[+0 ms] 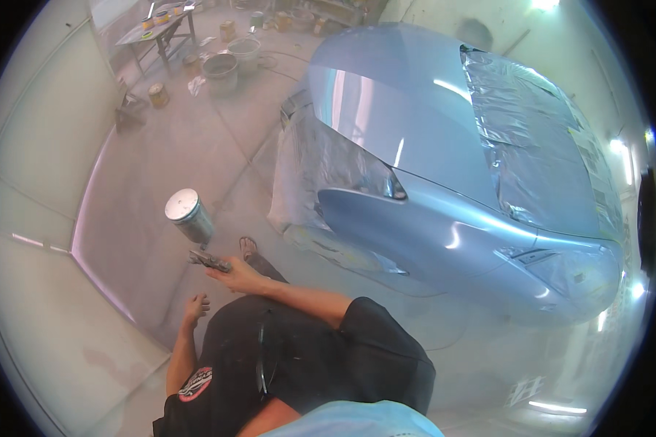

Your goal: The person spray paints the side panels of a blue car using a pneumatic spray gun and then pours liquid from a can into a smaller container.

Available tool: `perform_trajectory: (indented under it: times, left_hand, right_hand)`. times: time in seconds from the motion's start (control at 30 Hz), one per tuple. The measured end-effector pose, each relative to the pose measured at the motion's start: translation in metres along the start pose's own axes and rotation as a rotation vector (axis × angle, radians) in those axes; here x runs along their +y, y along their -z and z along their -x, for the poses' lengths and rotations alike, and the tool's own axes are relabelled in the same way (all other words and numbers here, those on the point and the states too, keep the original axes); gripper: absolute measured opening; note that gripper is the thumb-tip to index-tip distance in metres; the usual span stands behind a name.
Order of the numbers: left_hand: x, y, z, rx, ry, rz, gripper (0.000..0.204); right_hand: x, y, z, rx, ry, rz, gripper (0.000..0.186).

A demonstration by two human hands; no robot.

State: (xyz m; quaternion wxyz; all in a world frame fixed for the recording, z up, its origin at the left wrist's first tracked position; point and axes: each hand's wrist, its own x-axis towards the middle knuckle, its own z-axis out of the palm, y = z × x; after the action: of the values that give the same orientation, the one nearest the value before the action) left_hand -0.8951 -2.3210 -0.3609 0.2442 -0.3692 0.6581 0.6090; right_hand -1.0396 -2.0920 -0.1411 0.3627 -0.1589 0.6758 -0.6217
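Note:
My right hand (237,276) is closed around the handle of a spray gun (213,261). A silver cylindrical cup with a pale round lid (184,203) sits on the gun, tilted away from me. My left hand (196,309) hangs just below and left of the gun, its fingers loosely bent and apart, with nothing visible in them. To my right stands a glossy blue-grey car body (408,95). Its window areas and side opening are covered with crinkled masking sheet (517,109). The gun points away from the car's nearest panel (423,218).
Buckets (221,71) and tins (158,95) stand on the floor at the far left. A table (169,30) holding small containers is behind them. Pale wall panels (36,189) line the left side. A thin hose or cable (423,295) lies near the car.

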Motion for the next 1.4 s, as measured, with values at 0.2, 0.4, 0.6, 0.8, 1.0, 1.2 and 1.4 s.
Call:
perform_trajectory:
  times: [0.2,0.4,0.6,0.8,1.0,1.2,1.4]
  left_hand:
    - [0.026,0.093,-0.084,0.337,-0.024,0.373,0.040]
    - [0.006,0.113,-0.107,0.310,0.109,-0.017,0.044]
    - [0.035,0.108,-0.140,0.249,0.292,-0.043,0.041]
    - [0.120,0.172,-0.233,0.186,0.304,-0.194,0.040]
    - [0.440,0.293,-0.424,0.242,-0.101,-0.161,0.050]
    - [0.898,0.291,-0.389,-0.085,-0.904,-0.344,0.063]
    - [1.072,0.297,-0.447,-0.104,-1.137,-0.692,0.077]
  right_hand:
    - [-0.036,0.050,-0.143,0.005,0.094,-0.040,0.044]
    - [-0.110,0.109,-0.229,0.182,-0.092,-0.087,0.036]
    - [-0.150,0.166,-0.348,0.314,-0.121,-0.001,0.036]
    - [-0.181,0.204,-0.479,0.532,-0.127,0.005,0.039]
    - [-0.234,0.234,-0.594,0.571,-0.143,0.033,0.038]
    - [-0.240,0.268,-0.704,0.479,-0.190,0.081,0.031]
    - [-0.263,0.333,-0.842,0.294,0.123,0.267,0.041]
